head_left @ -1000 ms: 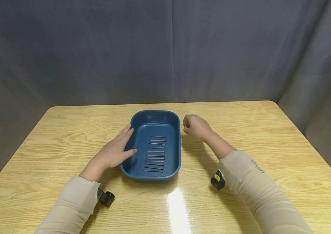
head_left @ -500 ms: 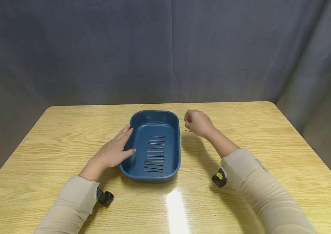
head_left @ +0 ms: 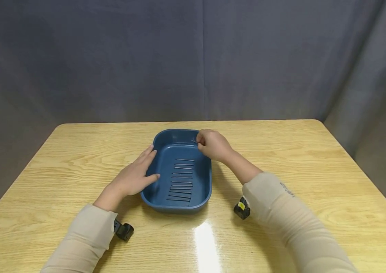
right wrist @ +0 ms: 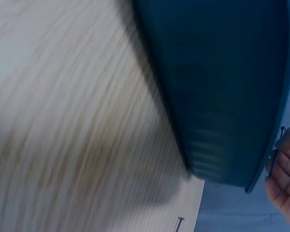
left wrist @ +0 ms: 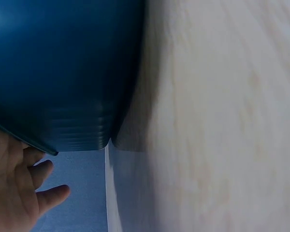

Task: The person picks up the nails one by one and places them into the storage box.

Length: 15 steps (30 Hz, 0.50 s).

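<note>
A dark blue rectangular tub (head_left: 180, 208) stands on the table, with several thin nails (head_left: 181, 177) lying side by side in a column on its floor. My left hand (head_left: 133, 175) rests on the tub's left rim, fingers straight and thumb reaching over the inside. Over the far right corner of the tub, my right hand (head_left: 214, 145) pinches a nail (head_left: 194, 141) between thumb and fingers, its tip pointing left. The right wrist view shows this pinched nail (right wrist: 274, 163) just beyond the tub's rim.
Another nail (right wrist: 179, 224) lies on the table to the right of the tub, hidden by my right arm in the head view. Wood-grain tabletop (head_left: 87, 159) surrounds the tub. A grey curtain (head_left: 138, 60) hangs behind the table's far edge.
My right hand lifted a nail from beside the tub, then carried it left over the tub's far right corner. The left hand has stayed in place.
</note>
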{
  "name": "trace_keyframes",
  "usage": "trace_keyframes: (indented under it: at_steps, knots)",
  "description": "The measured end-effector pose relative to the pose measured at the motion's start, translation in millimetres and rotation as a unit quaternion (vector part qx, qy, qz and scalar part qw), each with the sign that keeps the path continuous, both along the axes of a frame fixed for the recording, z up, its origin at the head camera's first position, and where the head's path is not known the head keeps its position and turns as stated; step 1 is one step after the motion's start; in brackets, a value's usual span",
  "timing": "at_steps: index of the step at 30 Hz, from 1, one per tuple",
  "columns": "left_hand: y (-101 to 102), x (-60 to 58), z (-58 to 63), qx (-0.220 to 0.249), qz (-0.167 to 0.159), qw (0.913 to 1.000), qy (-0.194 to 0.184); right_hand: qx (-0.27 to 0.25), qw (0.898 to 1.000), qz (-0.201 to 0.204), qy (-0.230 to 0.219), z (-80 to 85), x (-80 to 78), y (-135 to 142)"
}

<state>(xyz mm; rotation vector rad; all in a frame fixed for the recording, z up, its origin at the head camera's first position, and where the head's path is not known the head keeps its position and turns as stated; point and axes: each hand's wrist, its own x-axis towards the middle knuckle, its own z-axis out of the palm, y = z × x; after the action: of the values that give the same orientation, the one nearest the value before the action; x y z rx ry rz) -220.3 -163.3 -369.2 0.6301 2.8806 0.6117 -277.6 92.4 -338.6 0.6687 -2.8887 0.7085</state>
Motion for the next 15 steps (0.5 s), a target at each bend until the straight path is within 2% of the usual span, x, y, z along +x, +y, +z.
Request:
trace_keyframes:
  at_steps: [8, 15]
  knots:
    - [2, 0.1, 0.0, 0.002, 0.002, 1.0, 0.001, 0.012, 0.999, 0.035, -0.002, -5.5, -5.3, -11]
    - [3, 0.8, 0.3, 0.004, 0.004, 1.0, 0.005, 0.084, 0.995, 0.042, -0.025, -9.5, -12.3, -20]
